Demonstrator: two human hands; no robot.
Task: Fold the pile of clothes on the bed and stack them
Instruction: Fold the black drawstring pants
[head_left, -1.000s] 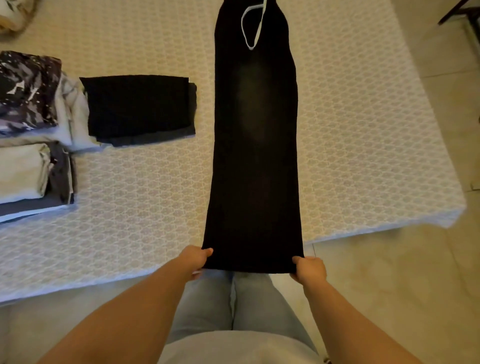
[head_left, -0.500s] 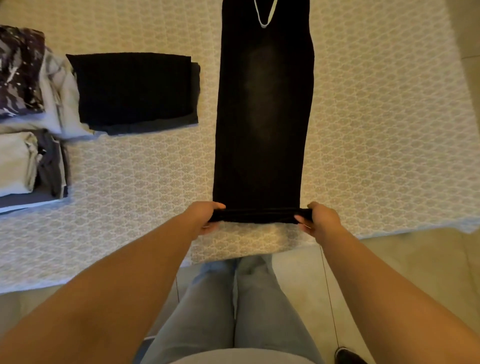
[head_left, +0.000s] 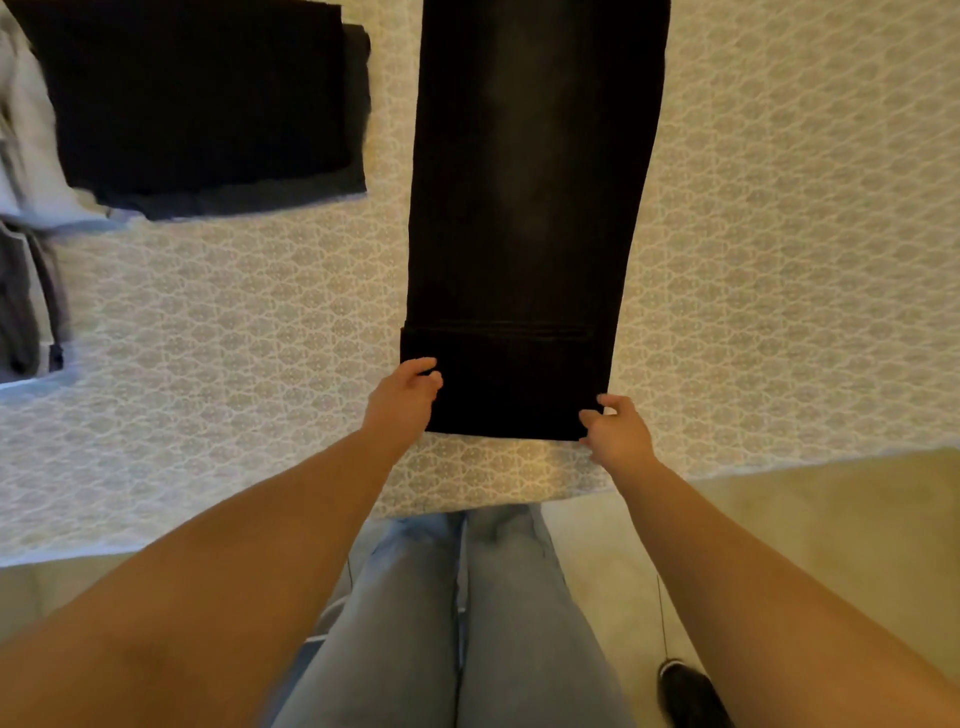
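- Black faded denim, the trousers (head_left: 530, 208), is lying flat on the bed (head_left: 779, 260), long axis running straight away from the person; far end is running out of view at the top.
- Near end is sitting doubled over itself: a short folded band (head_left: 498, 382), its hem edge lying across the leg, its crease toward the bed's near edge.
- Left hand (head_left: 402, 402) is gripping the band's left edge, fingers curled onto the cloth. Right hand (head_left: 618, 434) is pinching the near right corner. Both grips are clamped on the trousers.
- Left hand is sitting slightly farther up the band than the right.
- Judgement: the next roll or fold is going away from the body, along that long axis, both hands travelling together.
- Left of the trousers, well apart, a folded dark garment (head_left: 197, 104) is lying; more folded clothes (head_left: 26, 208) are stacked at the left margin, blurred.
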